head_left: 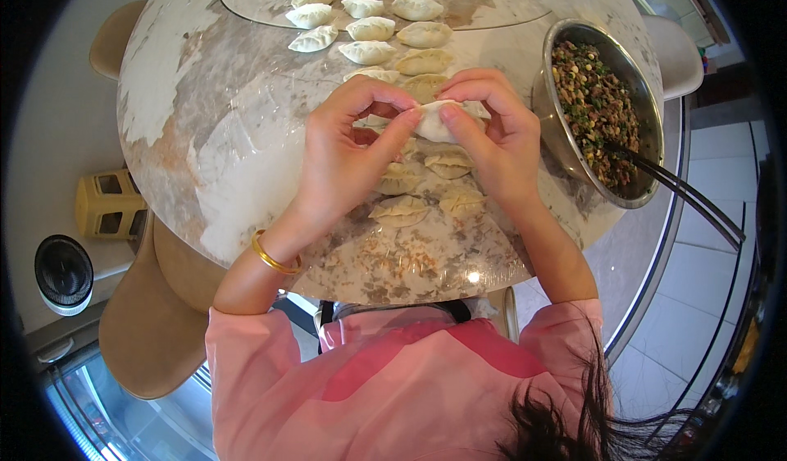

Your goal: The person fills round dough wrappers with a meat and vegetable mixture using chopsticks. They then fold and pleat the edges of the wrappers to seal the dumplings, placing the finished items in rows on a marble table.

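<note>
Between my two hands a folded dumpling [435, 122] is held above the table. My left hand [356, 129] pinches its left end between thumb and index finger. My right hand [497, 130] grips the other end, with the thumb pressed on its near face. Under and just beyond my hands, several shaped dumplings [425, 61] lie in rows on the marble-patterned round table [246, 196]. Closer to me rest more pleated ones, such as a yellowish dumpling [399, 210]. My fingers hide part of the held dumpling and some of those below.
To the right, a steel bowl [653, 153] of chopped filling [593, 110] stands tilted in view, with dark chopsticks [682, 184] leaning over its rim. White flour [246, 147] dusts the table at left. Chairs, including a tan chair [154, 338], and a yellow stool [107, 204] surround it.
</note>
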Demonstrator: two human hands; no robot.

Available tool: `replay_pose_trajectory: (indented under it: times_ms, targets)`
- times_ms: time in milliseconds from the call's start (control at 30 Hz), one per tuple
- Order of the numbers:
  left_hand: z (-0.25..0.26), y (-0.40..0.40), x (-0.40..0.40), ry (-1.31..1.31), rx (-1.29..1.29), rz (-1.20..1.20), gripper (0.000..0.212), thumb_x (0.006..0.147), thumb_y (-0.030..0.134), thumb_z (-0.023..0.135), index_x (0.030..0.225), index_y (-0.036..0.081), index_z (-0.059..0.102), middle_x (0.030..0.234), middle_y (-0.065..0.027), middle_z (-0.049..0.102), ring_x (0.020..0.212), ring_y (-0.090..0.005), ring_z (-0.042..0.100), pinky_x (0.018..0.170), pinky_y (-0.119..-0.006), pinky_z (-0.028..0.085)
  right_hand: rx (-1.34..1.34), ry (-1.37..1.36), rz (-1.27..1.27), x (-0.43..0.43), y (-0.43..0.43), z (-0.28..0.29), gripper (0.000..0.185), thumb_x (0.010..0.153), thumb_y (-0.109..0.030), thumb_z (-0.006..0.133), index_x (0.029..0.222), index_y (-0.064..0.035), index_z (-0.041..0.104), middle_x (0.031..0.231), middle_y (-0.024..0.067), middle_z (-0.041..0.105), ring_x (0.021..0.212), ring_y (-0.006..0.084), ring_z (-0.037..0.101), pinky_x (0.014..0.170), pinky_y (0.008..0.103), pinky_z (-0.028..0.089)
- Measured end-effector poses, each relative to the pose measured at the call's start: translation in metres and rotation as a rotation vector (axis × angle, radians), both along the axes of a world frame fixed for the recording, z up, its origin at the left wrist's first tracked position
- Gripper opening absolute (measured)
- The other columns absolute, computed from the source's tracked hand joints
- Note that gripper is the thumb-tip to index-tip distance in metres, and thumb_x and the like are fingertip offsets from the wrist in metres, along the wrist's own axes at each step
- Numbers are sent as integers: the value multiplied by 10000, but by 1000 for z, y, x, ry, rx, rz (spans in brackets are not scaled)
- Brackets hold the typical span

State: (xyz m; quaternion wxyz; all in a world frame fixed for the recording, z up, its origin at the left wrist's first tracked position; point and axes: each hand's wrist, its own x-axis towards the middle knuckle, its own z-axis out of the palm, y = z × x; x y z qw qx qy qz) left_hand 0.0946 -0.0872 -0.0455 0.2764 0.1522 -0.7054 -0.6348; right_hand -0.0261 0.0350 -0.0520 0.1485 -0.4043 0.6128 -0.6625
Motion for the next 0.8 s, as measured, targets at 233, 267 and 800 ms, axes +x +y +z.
replay_pose_trajectory:
  times_ms: [233,267,800]
  targets:
    - [-1,-3,0,-34,-119,11,87,841,16,662,926,13,644,924,-32,588,837,-78,593,526,-183,509,13,38,6,-1,0,-3,92,792,-60,696,874,-60,653,973,23,562,904,94,564,632,205,476]
    - [-1,-3,0,-17,-122,33,81,827,20,673,906,23,656,898,-30,593,808,-76,600,525,-182,497,40,43,21,0,1,-2,93,787,-61,700,869,-66,656,971,20,562,902,94,564,636,205,473]
    - [2,-1,1,66,-148,31,251,828,-1,660,1051,32,550,895,-52,657,841,-105,644,579,-210,517,69,25,74,-3,0,-1,95,803,-61,683,894,-55,657,1010,20,582,903,95,584,659,204,477]
